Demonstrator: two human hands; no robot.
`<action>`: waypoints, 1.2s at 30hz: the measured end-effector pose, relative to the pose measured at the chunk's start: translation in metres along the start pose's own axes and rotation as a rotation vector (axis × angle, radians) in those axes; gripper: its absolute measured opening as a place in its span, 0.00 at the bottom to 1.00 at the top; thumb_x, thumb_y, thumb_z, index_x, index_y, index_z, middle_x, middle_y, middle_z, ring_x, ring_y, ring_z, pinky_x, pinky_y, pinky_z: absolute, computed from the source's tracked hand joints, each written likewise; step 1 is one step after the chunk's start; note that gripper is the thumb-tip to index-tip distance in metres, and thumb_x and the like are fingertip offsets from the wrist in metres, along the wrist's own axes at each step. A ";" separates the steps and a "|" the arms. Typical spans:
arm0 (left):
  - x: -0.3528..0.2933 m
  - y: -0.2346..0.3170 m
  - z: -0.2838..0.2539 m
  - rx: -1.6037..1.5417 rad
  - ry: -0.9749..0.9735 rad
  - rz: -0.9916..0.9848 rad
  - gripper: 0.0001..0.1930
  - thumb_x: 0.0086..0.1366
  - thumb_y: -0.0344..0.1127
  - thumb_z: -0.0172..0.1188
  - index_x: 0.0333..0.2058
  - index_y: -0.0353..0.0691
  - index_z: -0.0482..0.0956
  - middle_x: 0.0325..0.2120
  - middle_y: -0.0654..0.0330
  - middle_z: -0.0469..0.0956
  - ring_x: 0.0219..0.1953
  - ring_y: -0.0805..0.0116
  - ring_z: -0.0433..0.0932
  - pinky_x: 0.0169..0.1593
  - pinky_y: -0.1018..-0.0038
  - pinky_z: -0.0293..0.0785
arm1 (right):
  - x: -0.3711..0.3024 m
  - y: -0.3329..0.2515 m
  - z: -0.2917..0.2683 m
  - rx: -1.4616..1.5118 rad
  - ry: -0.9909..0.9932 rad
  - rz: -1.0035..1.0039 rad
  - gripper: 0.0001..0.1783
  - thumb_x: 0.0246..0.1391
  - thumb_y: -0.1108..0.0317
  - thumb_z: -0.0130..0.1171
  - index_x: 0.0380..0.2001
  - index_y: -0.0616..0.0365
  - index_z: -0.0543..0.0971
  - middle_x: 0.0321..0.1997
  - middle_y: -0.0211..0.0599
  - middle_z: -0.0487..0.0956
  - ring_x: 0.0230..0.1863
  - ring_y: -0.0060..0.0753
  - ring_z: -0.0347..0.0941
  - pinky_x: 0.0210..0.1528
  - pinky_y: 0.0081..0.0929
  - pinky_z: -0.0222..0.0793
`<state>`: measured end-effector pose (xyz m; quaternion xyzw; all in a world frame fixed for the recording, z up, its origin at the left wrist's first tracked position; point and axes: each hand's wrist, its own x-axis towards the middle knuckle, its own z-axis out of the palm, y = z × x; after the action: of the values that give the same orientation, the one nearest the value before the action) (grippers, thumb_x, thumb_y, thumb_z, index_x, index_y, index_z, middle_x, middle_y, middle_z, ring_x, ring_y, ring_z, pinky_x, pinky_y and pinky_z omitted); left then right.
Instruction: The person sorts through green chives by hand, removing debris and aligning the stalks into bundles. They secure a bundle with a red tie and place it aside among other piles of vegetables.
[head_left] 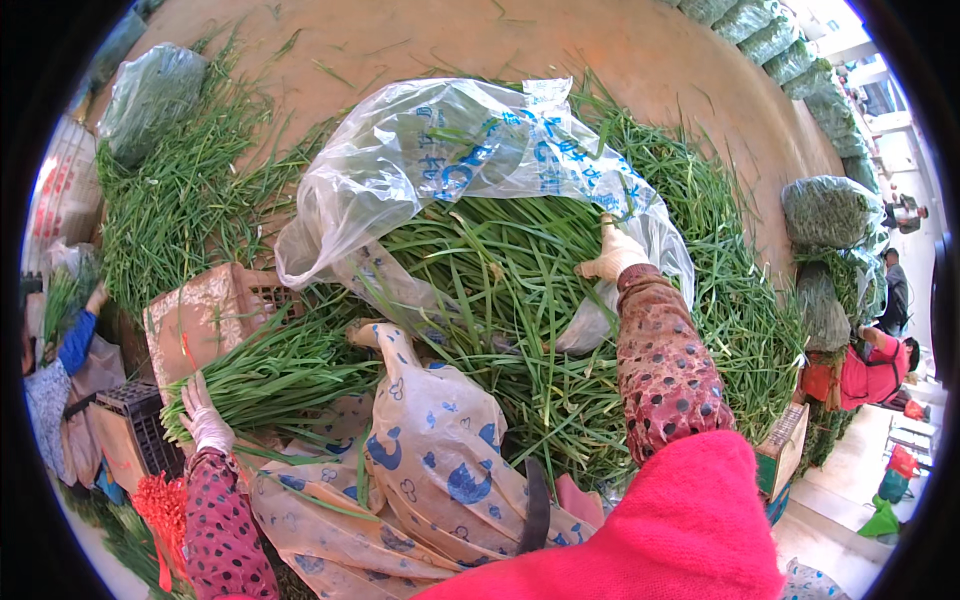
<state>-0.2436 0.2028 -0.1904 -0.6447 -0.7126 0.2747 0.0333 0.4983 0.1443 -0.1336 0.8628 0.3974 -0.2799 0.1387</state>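
Note:
A bunch of garlic chives (285, 375), long flat green leaves, lies across my left side and lap. My left hand (205, 420), in a pale glove, rests with straight fingers against the bunch's cut ends. Ahead, a clear plastic bag (370, 150) with blue print lies with its mouth toward me, and chives (500, 250) fill it. At the right of that mouth is my right hand (612, 255), gloved too, its fingers spread over the chives beside the bag's film. A printed plastic apron (450, 470) covers my knees.
Loose chives (180, 210) are heaped on the brown floor (400, 40). A worn crate (205, 315) stands left, with red ties (162, 510) nearer me. Filled bags (825, 210) line the right side, where a person in pink (875, 375) works. Another person's blue sleeve (78, 340) shows far left.

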 end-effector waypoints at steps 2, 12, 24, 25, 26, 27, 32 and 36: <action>-0.001 0.009 -0.014 0.010 -0.058 -0.007 0.60 0.45 0.20 0.62 0.71 0.57 0.34 0.70 0.65 0.41 0.73 0.59 0.37 0.67 0.42 0.46 | 0.004 0.003 -0.008 -0.051 -0.035 0.007 0.64 0.33 0.49 0.75 0.69 0.61 0.51 0.56 0.54 0.75 0.57 0.49 0.72 0.59 0.35 0.68; -0.002 0.017 -0.021 0.030 -0.065 -0.019 0.57 0.49 0.22 0.60 0.71 0.56 0.34 0.71 0.65 0.41 0.74 0.60 0.37 0.67 0.45 0.44 | -0.007 0.009 0.011 0.000 0.005 -0.103 0.49 0.31 0.47 0.74 0.56 0.61 0.67 0.52 0.50 0.77 0.53 0.50 0.75 0.56 0.34 0.70; -0.005 0.025 -0.036 0.062 -0.130 -0.036 0.48 0.59 0.27 0.54 0.71 0.55 0.34 0.71 0.63 0.40 0.73 0.59 0.38 0.66 0.43 0.47 | -0.039 -0.003 -0.022 0.164 -0.107 -0.103 0.44 0.33 0.56 0.70 0.55 0.64 0.68 0.49 0.54 0.78 0.51 0.51 0.75 0.55 0.35 0.69; -0.007 0.026 -0.040 0.055 -0.105 -0.027 0.47 0.59 0.27 0.53 0.71 0.55 0.34 0.71 0.63 0.41 0.73 0.59 0.38 0.66 0.42 0.48 | -0.036 -0.005 -0.025 0.147 -0.106 -0.108 0.45 0.31 0.56 0.71 0.54 0.65 0.69 0.49 0.55 0.78 0.51 0.51 0.75 0.55 0.34 0.69; -0.014 0.034 -0.063 0.106 -0.208 -0.044 0.45 0.63 0.31 0.52 0.71 0.55 0.33 0.71 0.62 0.40 0.73 0.59 0.38 0.67 0.43 0.47 | -0.034 -0.003 -0.031 0.134 -0.071 -0.153 0.45 0.31 0.56 0.72 0.54 0.65 0.69 0.49 0.55 0.78 0.51 0.50 0.76 0.55 0.34 0.70; -0.009 0.030 -0.052 0.158 -0.182 -0.037 0.43 0.65 0.34 0.51 0.71 0.55 0.32 0.72 0.61 0.40 0.73 0.59 0.38 0.67 0.45 0.46 | -0.033 0.000 -0.039 0.121 -0.037 -0.198 0.45 0.30 0.56 0.72 0.54 0.65 0.69 0.49 0.55 0.78 0.51 0.50 0.76 0.55 0.34 0.70; -0.002 0.016 -0.046 0.228 -0.205 -0.020 0.49 0.63 0.41 0.57 0.71 0.55 0.29 0.72 0.58 0.37 0.73 0.56 0.39 0.69 0.48 0.44 | -0.023 0.002 -0.079 0.265 -0.024 -0.301 0.48 0.31 0.57 0.72 0.58 0.66 0.68 0.49 0.54 0.79 0.49 0.45 0.77 0.53 0.31 0.70; -0.007 0.028 -0.066 0.232 -0.292 -0.011 0.62 0.53 0.34 0.67 0.69 0.60 0.22 0.72 0.54 0.32 0.74 0.54 0.35 0.69 0.48 0.45 | -0.033 -0.001 -0.084 0.177 0.150 -0.355 0.38 0.32 0.55 0.70 0.47 0.69 0.77 0.44 0.53 0.81 0.46 0.47 0.78 0.51 0.34 0.71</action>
<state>-0.1906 0.2200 -0.1447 -0.5861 -0.6767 0.4456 0.0053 0.5120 0.1638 -0.0464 0.8066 0.5261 -0.2687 -0.0191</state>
